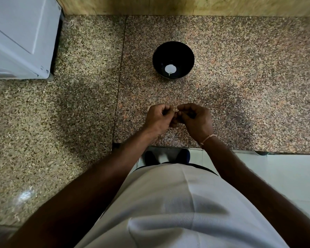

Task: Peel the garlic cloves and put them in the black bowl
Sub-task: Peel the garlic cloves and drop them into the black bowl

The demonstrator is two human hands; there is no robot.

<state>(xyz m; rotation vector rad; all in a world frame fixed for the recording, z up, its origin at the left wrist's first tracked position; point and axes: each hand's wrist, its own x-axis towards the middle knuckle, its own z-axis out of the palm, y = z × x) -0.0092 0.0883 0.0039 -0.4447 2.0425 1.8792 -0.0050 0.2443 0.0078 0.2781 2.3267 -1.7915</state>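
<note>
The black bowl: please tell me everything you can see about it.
The black bowl is round, deep and glossy, standing upright on the speckled stone counter, beyond both hands and untouched by them. At its bottom lies one white piece, probably garlic, with a small tail. What the bowl is made of cannot be told.

no text, label, brand or number can be read here. the white appliance (20, 38) at the far left carries a few small dark marks near its lower corner, too small and blurred to make out.
</note>
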